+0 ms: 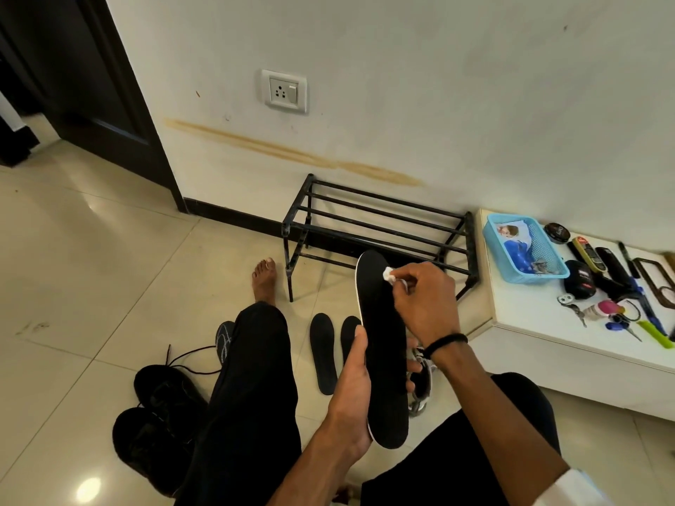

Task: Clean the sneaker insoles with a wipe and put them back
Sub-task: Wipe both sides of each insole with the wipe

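Insole (383,359) gripped along its edge by left hand (352,392), right hand (425,301) pinching wipe (388,275) near toe edge

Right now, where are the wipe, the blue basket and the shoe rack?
wipe (388,275), head view, white wad at fingertips.
blue basket (491,233), head view, left rim.
shoe rack (383,213), head view, top bar.

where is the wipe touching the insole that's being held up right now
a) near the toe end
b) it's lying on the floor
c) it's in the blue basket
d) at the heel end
a: the right hand pinches the white wipe against the held insole near its upper, toe end, while the left hand grips the insole lower down by its edge.
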